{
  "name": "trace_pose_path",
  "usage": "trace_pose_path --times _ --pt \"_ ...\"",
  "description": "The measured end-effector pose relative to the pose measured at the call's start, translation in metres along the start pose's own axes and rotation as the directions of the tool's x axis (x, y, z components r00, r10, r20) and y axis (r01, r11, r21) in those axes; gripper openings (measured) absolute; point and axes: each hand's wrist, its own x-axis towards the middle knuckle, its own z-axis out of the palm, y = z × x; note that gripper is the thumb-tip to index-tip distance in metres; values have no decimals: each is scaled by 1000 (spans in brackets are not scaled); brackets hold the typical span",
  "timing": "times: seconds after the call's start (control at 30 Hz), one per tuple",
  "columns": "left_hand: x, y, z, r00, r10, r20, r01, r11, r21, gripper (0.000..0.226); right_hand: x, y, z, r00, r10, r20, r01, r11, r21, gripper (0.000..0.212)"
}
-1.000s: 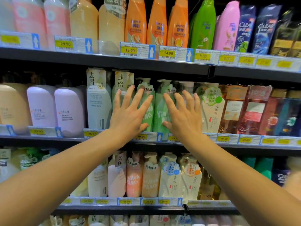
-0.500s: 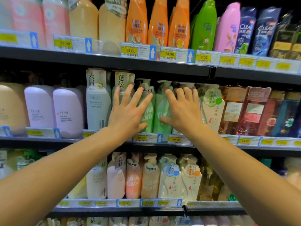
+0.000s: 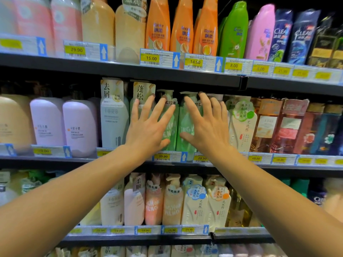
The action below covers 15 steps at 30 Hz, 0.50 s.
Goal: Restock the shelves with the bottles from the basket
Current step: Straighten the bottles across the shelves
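step: squaring up stock | left hand (image 3: 148, 130) and right hand (image 3: 207, 128) have fingers spread flat, gripping nothing | two green bottles (image 3: 182, 127) stand on middle shelf (image 3: 55, 160), between our palms | we press evenly, low on the bodies, labels forward | basket unseen

The green bottles (image 3: 185, 125) are showing smooth matt plastic, paper tags hanging at their pump necks. The lilac bottles (image 3: 79, 127) are glowing softly, satin plastic. Up top, the orange bottles (image 3: 157, 25) are gleaming glossy. The shelf edge (image 3: 118, 69) is looking like dark matt metal, and clear shiny plastic is covering the paper price labels (image 3: 151, 58).
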Motion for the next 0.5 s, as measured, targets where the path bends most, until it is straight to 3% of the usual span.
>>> trace_pose_path --times 0.07,0.2,0.5 --pt "-6 1 2 999 33 -5 -33 999 -7 104 -15 0 3 998 -37 -42 38 999 24 98" --pt "-12 -1 5 995 96 1 -96 995 22 102 -34 6 9 987 -146 61 149 988 -33 92" --pt "-8 -13 9 993 118 -12 -116 989 91 105 -26 12 10 986 -133 101 144 984 -109 97"
